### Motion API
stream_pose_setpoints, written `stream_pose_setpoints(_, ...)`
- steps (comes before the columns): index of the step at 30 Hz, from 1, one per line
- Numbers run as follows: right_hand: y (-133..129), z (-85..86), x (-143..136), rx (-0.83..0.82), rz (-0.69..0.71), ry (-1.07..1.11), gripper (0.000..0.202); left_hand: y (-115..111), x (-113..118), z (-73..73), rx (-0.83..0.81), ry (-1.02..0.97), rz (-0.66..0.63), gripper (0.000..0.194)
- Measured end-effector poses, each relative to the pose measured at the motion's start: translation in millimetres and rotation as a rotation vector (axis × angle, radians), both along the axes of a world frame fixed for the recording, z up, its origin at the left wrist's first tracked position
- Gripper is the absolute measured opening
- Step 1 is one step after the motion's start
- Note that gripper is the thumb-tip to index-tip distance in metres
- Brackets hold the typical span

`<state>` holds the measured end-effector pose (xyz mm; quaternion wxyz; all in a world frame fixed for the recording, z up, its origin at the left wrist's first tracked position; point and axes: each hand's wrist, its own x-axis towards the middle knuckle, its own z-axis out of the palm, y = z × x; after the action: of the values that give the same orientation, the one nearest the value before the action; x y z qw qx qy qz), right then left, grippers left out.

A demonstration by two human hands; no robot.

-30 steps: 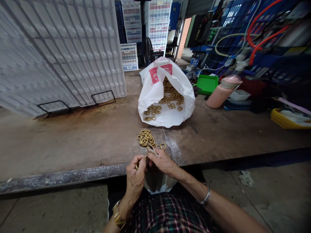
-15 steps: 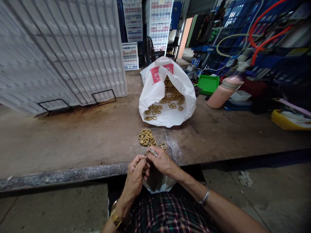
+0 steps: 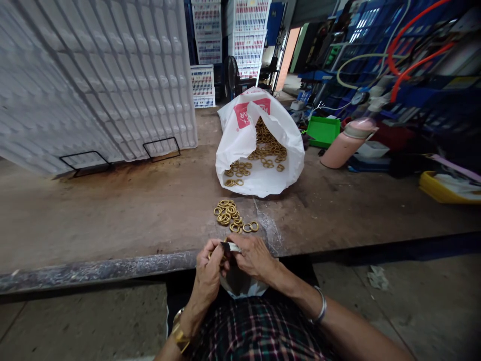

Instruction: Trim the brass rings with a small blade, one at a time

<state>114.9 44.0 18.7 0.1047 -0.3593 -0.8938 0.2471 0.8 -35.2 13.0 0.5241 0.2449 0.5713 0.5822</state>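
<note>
My left hand (image 3: 209, 265) is closed at the table's front edge, fingers pinched round a brass ring (image 3: 210, 255) that shows only in part. Against its fingertips, my right hand (image 3: 254, 254) grips a small, flat, pale tool (image 3: 234, 247) with a dark end; its exact kind is unclear. The two hands meet, and their fingers hide most of what lies between them. Just beyond them, a loose pile of brass rings (image 3: 227, 212) lies on the table. Farther back, a white plastic sack (image 3: 259, 185) rests on its side, its torn mouth facing me with many more rings inside.
White ribbed plastic trays (image 3: 124, 75) stand at the left of the wooden table (image 3: 124, 210), held by black wire stands (image 3: 161, 149). To the right are a green bin (image 3: 323, 131), a pink bottle (image 3: 342, 148) and a yellow tray (image 3: 443, 190). Stacked crates (image 3: 248, 45) stand behind.
The tool in my right hand has turned and now lies flatter, its dark end against the left fingertips. My right hand has shifted slightly down, uncovering more rings of the pile.
</note>
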Motion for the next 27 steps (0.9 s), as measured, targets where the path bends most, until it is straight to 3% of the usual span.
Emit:
stream_pose_setpoints(5, -4.1, 3.9, -2.9, 0.05, 0.001, -0.163, 0.023, -2.0, 1.0, -0.8, -0.012, 0.126, 0.002, 0.029)
stream_pose_setpoints(10, -5.9, 12.7, -7.1, 0.08, -0.028, -0.25, 0.023, -13.5, 1.1, 10.0, -0.017, -0.022, -0.039, 0.027)
stream_pose_setpoints(14, 7.6, 12.9, 4.4, 0.112, -0.187, -0.284, 0.029, -29.6, 0.1, 23.1, -0.051, -0.025, -0.241, 0.03)
stream_pose_setpoints(16, 18.7, 10.0, 15.8, 0.138, -0.265, -0.265, 0.027, -35.3, -0.4, 21.6, -0.107, -0.014, -0.375, 0.03)
stream_pose_setpoints(18, 29.2, 6.1, 27.1, 0.15, -0.331, -0.216, 0.026, -37.5, -0.3, 10.6, -0.173, -0.042, -0.463, 0.03)
stream_pose_setpoints(20, 37.5, 1.6, 35.5, 0.129, -0.389, -0.167, 0.024, -36.9, 0.7, -9.2, -0.225, -0.095, -0.491, 0.03)
stream_pose_setpoints(24, 44.8, -7.3, 40.7, 0.075, -0.405, -0.121, 0.02, -32.8, 5.5, -59.4, -0.348, -0.141, -0.446, 0.032)
stream_pose_setpoints(27, 44.3, -10.4, 38.4, 0.084, -0.387, -0.137, 0.021, -26.8, 11.5, -88.8, -0.425, -0.092, -0.355, 0.039)
